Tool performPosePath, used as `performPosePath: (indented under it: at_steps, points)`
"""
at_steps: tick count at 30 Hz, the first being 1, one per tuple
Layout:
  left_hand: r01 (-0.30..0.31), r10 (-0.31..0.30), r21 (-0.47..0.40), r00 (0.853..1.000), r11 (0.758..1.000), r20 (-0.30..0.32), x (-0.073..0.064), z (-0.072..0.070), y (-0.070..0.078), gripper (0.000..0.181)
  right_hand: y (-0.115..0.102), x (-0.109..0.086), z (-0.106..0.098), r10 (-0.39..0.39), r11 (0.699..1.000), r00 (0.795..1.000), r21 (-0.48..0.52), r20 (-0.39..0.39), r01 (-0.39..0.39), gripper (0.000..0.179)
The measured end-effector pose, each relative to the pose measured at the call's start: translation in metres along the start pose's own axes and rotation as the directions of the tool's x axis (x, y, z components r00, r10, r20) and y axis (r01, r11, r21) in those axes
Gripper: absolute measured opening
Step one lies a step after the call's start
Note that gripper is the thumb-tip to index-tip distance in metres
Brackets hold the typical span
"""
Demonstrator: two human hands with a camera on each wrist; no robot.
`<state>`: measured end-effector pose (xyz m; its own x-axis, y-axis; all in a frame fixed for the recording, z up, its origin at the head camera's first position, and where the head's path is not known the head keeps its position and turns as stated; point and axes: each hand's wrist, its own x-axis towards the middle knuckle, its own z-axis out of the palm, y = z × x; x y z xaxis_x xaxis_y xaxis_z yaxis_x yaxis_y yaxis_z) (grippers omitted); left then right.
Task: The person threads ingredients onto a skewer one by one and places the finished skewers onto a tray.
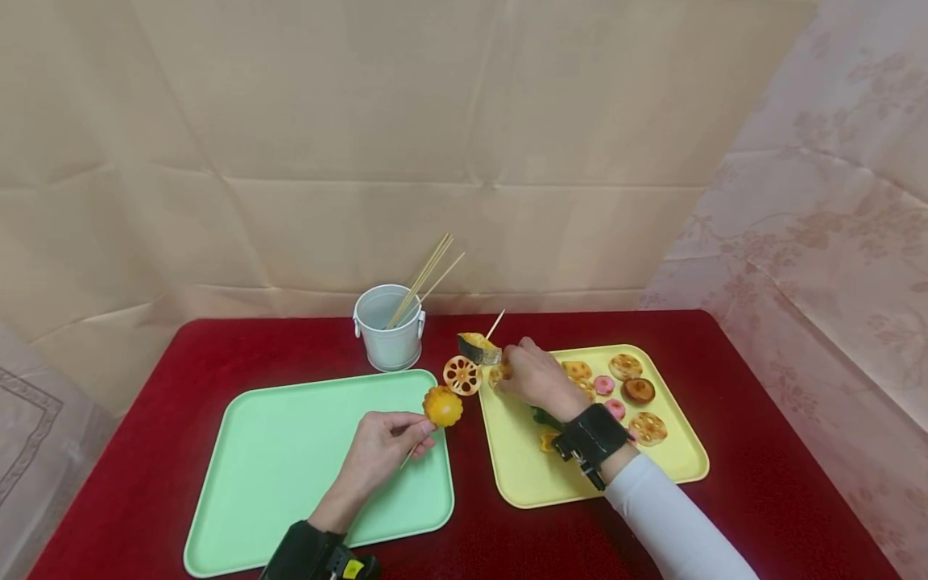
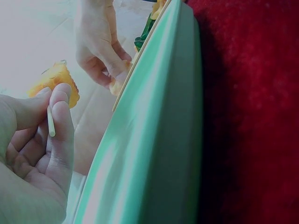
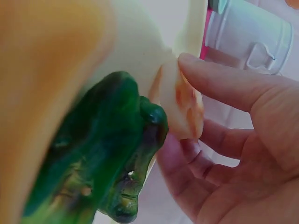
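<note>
My left hand (image 1: 383, 447) pinches a thin wooden skewer (image 1: 496, 324) between thumb and fingers, over the right end of the green tray (image 1: 304, 451). Threaded on it are a scalloped yellow piece (image 1: 442, 407) close to my fingers, a lotus root slice (image 1: 461, 375) and a dark-rinded pumpkin slice (image 1: 478, 349) near the tip. Over the left part of the yellow tray (image 1: 522, 483), my right hand (image 1: 542, 380) pinches a pale round slice with browned marks (image 3: 182, 105). Green pepper pieces (image 3: 98, 149) lie beside that hand.
A white bucket (image 1: 391, 346) holding several bare skewers (image 1: 428, 278) stands behind the green tray. On the yellow tray lie browned round slices (image 1: 648, 428), a mushroom cap (image 1: 638, 391) and pink rings (image 1: 604, 385). A red cloth (image 1: 761, 451) covers the table.
</note>
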<state>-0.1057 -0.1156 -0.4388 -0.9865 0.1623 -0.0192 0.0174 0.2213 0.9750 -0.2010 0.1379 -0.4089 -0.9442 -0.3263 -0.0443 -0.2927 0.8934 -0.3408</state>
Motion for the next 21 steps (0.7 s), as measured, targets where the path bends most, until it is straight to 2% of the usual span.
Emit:
performPosePath:
  at_steps: [10,16,21]
  points:
    - [0.006,-0.006,-0.007,1.0,1.0,0.005,0.0,0.0,0.0,0.017,0.009,-0.007,-0.002,-0.026,0.985,0.998,0.167,-0.064,0.036,0.019]
    - [0.011,-0.011,-0.014,1.0,1.0,0.003,0.0,0.0,0.001,0.017,0.014,-0.013,-0.009,0.038,0.956,0.995,0.293,-0.092,-0.009,0.027]
    - [0.006,-0.006,-0.015,1.0,1.0,0.007,0.0,0.0,0.001,0.017,0.021,-0.016,-0.014,0.113,0.931,0.985,0.36,-0.133,-0.058,0.03]
